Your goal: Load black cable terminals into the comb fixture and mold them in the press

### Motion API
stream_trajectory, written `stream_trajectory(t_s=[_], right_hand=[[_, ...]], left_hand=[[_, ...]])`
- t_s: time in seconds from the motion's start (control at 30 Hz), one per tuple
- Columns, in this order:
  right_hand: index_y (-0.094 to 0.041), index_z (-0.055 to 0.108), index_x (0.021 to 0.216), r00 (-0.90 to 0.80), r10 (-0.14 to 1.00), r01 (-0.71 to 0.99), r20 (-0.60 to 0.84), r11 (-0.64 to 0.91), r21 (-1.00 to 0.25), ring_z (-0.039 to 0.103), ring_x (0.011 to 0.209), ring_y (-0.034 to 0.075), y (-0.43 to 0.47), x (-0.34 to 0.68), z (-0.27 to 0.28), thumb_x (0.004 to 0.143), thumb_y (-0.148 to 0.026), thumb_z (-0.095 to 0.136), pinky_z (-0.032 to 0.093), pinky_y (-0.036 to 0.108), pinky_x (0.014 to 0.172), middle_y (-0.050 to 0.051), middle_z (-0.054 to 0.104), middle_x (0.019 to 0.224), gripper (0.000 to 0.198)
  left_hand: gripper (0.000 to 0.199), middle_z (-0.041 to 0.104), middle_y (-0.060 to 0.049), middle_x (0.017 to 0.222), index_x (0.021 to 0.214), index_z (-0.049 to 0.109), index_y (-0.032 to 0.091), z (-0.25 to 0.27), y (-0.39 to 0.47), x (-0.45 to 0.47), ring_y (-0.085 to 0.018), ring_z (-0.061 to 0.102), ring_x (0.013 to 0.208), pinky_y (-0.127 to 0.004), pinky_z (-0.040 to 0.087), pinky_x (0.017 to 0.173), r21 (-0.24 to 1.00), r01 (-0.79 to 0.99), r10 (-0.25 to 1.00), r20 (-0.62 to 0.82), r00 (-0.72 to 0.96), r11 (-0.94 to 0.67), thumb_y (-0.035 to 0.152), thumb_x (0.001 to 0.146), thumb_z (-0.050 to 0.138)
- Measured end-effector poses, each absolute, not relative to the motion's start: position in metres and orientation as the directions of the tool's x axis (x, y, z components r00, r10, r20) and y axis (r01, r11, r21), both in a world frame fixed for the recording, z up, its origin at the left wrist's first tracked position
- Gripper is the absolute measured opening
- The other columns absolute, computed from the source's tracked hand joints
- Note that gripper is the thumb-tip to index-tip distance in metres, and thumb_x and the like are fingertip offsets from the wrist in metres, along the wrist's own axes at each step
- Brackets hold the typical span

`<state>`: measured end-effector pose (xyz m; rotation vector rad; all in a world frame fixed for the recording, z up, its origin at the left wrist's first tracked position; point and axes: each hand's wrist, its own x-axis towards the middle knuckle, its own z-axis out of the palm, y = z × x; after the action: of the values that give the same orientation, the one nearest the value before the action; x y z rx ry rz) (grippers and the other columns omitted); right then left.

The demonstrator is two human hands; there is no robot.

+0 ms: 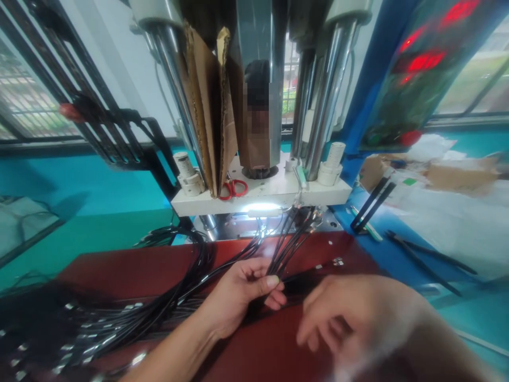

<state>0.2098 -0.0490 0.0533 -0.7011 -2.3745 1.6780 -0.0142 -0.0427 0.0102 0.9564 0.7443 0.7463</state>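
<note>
My left hand (256, 286) is closed round a bundle of thin black cables (284, 246), thumb on top. The cable ends fan upward from my fingers toward the lit front of a press (260, 207). To the right, my right hand (338, 313) hovers over the red-brown board (286, 350), blurred by motion. Its fingers curl downward, and I cannot make out whether anything is between them. More black cables (159, 307) with shiny metal ends lie across the board on the left.
Red-handled scissors (234, 189) and folded cardboard (209, 106) rest on the press's white plate (274, 188). Small metal pieces (338, 261) lie on the board. At right are black-handled pliers (425, 254), plastic bags (445, 223) and a blurred panel with red lit digits (425, 61).
</note>
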Motion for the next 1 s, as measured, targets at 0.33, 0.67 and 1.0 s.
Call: stream_trajectory(t_s=[0.33,0.67,1.0], right_hand=[[-0.016,0.06,0.092,-0.403,0.908,-0.086,0.114,0.086,-0.993,0.053,0.059,0.009,-0.028,0.18,0.024,0.089,-0.034,0.056,0.045,0.022,0.056,0.0,0.059,0.072,0.019],[-0.015,0.059,0.093,-0.408,0.907,-0.155,0.1,0.039,-0.987,0.058,0.059,0.012,-0.027,0.176,0.019,0.086,-0.032,0.061,0.049,0.025,0.052,0.002,0.061,0.07,0.019],[-0.016,0.056,0.079,-0.181,0.982,-0.144,-0.048,-0.075,-0.987,0.046,0.038,0.006,-0.031,0.167,0.007,0.079,-0.04,0.067,0.034,0.016,0.032,-0.006,0.052,0.053,0.026]], left_hand=[[0.02,0.066,-0.008,0.09,0.098,0.065,0.013,0.014,-0.046,-0.011,-0.014,0.062,0.075,-0.029,0.05,0.07,0.941,-0.168,0.838,-0.168,0.519,0.293,0.029,0.087,0.059],[0.021,0.06,-0.006,0.094,0.099,0.055,0.015,0.015,-0.047,-0.008,-0.014,0.06,0.069,-0.03,0.05,0.066,0.979,-0.141,0.849,-0.052,0.527,0.147,0.033,0.092,0.048],[0.022,0.057,-0.002,0.082,0.102,0.052,0.016,0.019,-0.047,-0.008,-0.015,0.062,0.069,-0.031,0.052,0.064,0.977,-0.124,0.878,-0.097,0.468,0.174,0.033,0.09,0.052]])
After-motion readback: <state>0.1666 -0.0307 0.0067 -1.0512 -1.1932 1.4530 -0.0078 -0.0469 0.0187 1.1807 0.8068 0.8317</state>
